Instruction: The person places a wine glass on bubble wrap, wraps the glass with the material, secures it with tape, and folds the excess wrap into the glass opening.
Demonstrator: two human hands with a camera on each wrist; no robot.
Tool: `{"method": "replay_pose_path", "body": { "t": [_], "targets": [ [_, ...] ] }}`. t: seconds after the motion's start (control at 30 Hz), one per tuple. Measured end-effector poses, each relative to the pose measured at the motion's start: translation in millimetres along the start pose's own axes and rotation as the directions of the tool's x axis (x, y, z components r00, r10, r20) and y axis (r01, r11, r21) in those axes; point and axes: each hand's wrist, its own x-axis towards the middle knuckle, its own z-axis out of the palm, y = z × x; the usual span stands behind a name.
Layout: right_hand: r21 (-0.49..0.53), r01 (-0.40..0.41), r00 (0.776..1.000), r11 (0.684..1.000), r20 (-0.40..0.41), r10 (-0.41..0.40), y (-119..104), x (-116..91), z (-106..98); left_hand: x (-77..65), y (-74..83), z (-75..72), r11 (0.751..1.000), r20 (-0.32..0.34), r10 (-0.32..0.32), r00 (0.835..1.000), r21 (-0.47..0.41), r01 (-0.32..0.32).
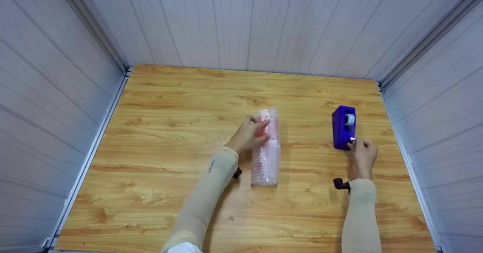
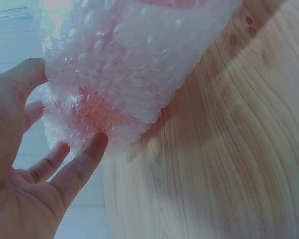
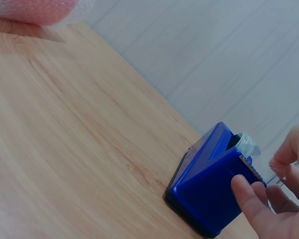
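A long bundle [image 1: 267, 162] wrapped in bubble wrap, with something pink or red inside, lies lengthwise at mid-table. Across its upper part rests my left hand [image 1: 245, 136], thumb and fingers spread and touching the wrap [image 2: 134, 64]. To the right stands a blue tape dispenser [image 1: 340, 126] holding a roll of clear tape [image 1: 350, 119]. My right hand [image 1: 364, 156] is at the dispenser's near end, by its toothed cutter [image 3: 251, 168]. In the right wrist view, thumb and finger pinch the end of the clear tape [image 3: 277, 167], while other fingers touch the dispenser's side.
The wood-grain tabletop [image 1: 169, 139] is enclosed by pale panel walls [image 1: 241, 26] at the back and both sides. Metal strips [image 1: 94, 151] run along the table's side edges. A small black wrist camera [image 1: 341, 184] sits on each sleeved forearm.
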Motion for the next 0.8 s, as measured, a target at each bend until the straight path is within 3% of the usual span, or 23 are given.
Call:
{"method": "replay_pose_path", "body": {
  "t": [0.1,0.2,0.53,0.8],
  "targets": [
    [0.088,-0.017,1.000,0.996,-0.016,0.018,4.4,-2.1,-0.8,-0.1,0.8,-0.5,1.000,-0.005,-0.003,1.000,-0.005,0.003],
    [0.111,-0.068,0.997,0.992,-0.020,0.071,8.9,-4.8,-4.2,-0.2,1.2,-0.5,1.000,-0.007,-0.002,1.000,-0.006,0.002],
    [0.059,-0.182,0.983,0.982,0.007,0.181,16.6,-2.8,-9.2,-0.8,1.5,1.1,0.999,0.001,-0.033,0.999,-0.024,0.033],
    [0.199,-0.212,0.977,0.957,0.049,0.207,20.8,-3.8,-8.9,-0.9,0.4,0.5,1.000,-0.009,-0.009,1.000,-0.021,0.009]
  ]
}}
